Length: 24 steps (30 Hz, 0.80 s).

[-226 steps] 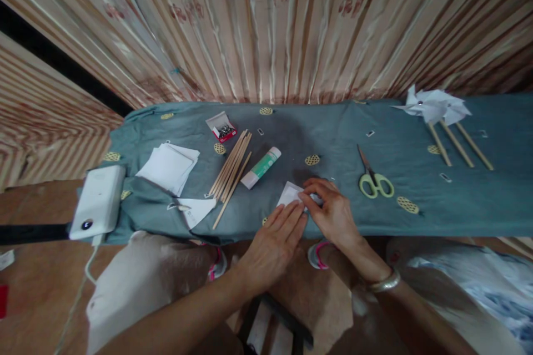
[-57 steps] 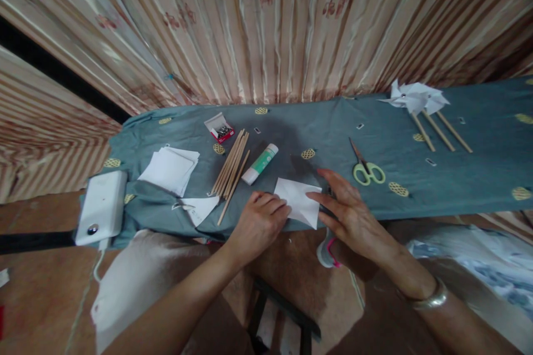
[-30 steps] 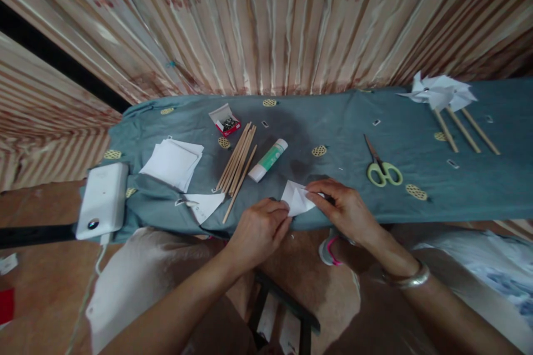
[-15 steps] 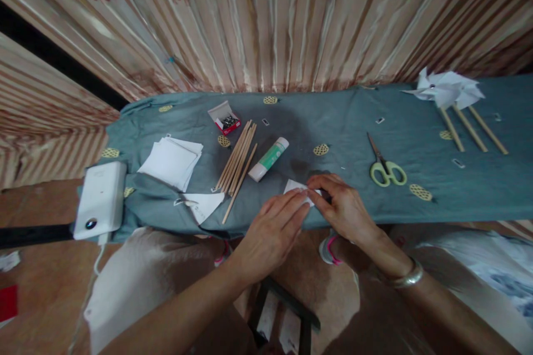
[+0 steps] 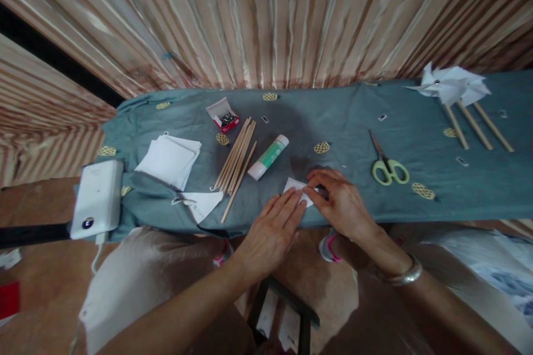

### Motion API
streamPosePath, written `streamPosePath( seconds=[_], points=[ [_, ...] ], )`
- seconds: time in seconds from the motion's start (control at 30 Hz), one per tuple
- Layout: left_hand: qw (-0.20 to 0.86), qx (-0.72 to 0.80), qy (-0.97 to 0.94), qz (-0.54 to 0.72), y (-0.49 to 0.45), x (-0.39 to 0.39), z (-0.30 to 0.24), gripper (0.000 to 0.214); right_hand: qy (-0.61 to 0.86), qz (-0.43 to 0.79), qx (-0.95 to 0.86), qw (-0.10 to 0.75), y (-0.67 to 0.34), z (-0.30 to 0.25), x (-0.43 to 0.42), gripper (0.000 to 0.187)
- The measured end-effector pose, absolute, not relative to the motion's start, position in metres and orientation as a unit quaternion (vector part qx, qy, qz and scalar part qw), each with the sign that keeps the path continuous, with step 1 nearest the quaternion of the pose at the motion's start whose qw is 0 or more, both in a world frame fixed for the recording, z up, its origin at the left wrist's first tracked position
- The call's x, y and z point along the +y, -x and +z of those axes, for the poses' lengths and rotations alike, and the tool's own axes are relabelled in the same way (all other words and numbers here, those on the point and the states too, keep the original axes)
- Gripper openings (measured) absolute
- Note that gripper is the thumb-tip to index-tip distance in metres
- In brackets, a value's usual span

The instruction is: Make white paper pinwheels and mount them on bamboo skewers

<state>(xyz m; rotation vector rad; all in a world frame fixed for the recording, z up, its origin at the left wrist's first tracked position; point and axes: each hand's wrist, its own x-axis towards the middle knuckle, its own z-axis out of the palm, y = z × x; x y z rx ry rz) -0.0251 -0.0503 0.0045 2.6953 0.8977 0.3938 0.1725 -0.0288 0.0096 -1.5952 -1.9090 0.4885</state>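
A small folded white paper (image 5: 296, 187) lies near the front edge of the blue cloth-covered table (image 5: 333, 122). My left hand (image 5: 272, 230) lies flat with fingers stretched, its fingertips pressing down on the paper's near side. My right hand (image 5: 339, 202) is curled, its fingertips pinching the paper's right part against the cloth. Most of the paper is hidden under both hands.
Left of the hands lie a glue stick (image 5: 267, 157), a bundle of wooden sticks (image 5: 235, 158), a stack of white paper squares (image 5: 169, 160), a paper scrap (image 5: 200, 205), a pin box (image 5: 224, 116) and a white device (image 5: 96, 198). Green scissors (image 5: 387, 163) and finished paper pinwheels (image 5: 452, 86) lie right.
The unfolded paper square was folded over into a smaller shape. My left hand went from curled at the paper's edge to flat on top of it; my right hand closed in on it.
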Motion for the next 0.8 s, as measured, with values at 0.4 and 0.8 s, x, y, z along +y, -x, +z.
streamPosePath(
  seconds=[0.4,0.8],
  points=[
    [0.151,0.314,-0.929,0.126,0.0247,-0.0499,0.0040,0.051,0.610,0.157,-0.718,0.297,-0.1675,0.0077,-0.0286,0.009],
    [0.168,0.318,-0.923,0.135,0.0258,-0.0486,0.0035,0.054,0.618,0.152,-0.713,0.296,-0.1657,0.0077,-0.0274,0.011]
  ],
)
